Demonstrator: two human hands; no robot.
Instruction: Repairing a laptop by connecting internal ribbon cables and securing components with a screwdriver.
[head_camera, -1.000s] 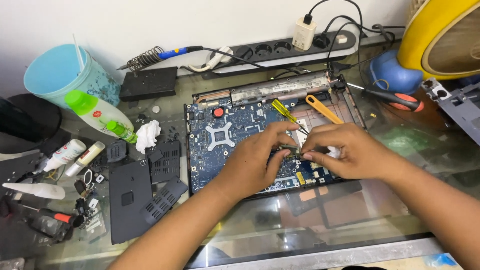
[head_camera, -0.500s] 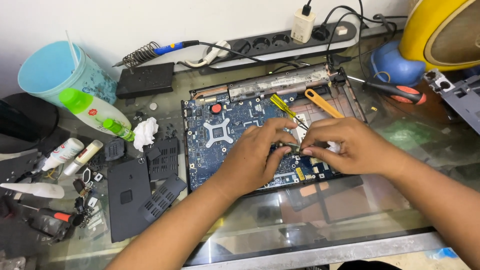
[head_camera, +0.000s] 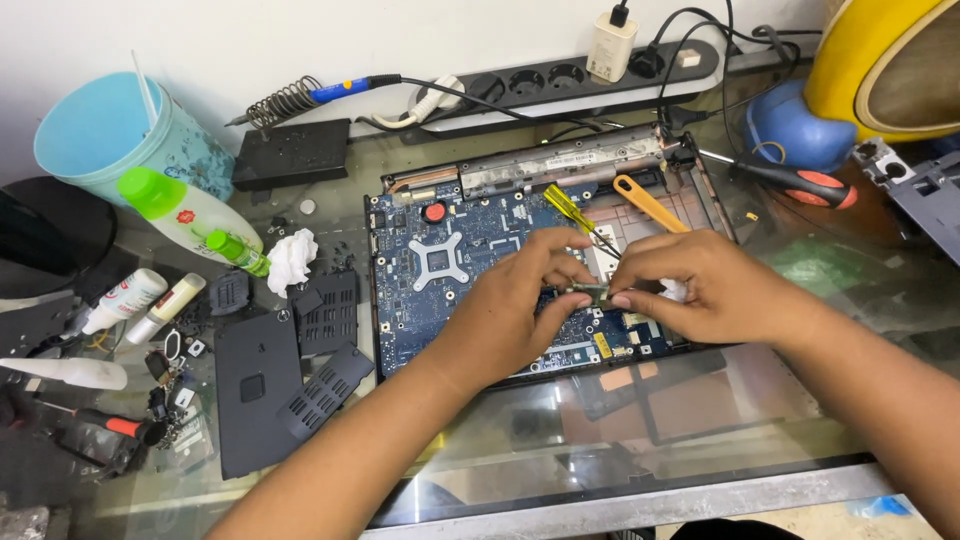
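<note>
A small greenish-brown circuit part (head_camera: 590, 294) is pinched between both hands, just above the blue laptop motherboard (head_camera: 470, 260), near the board's right half. The left hand (head_camera: 515, 310) comes in from the lower left, its fingers (head_camera: 556, 300) closed on the part's left end. The right hand (head_camera: 705, 290) comes in from the right, its thumb and forefinger grasping the right end, so the two hands nearly meet over the board.

The motherboard sits inside an opened dark laptop base (head_camera: 700, 195) that lies on a glass-topped counter (head_camera: 600, 440). A screwdriver with a clear yellow handle (head_camera: 565, 207) lies slanted across the board just behind the hands, its shaft running under the right fingers. An orange plastic pry tool (head_camera: 650, 203) rests just beside it to the right. A round red part (head_camera: 433, 212) and a grey cross-shaped bracket (head_camera: 438, 262) show on the left of the board.

To the left of the laptop lie black plastic cover panels (head_camera: 265, 385) and a crumpled white tissue (head_camera: 292, 258). Farther left stand a light blue plastic cup (head_camera: 90, 135) and a white bottle with a green cap (head_camera: 190, 212), lying tilted. At the back edge a black power strip (head_camera: 560, 78) carries a white charger (head_camera: 610, 45), with a blue-handled soldering iron (head_camera: 330, 92) near it. A red-and-black screwdriver (head_camera: 800, 182) lies to the right of the laptop.
</note>
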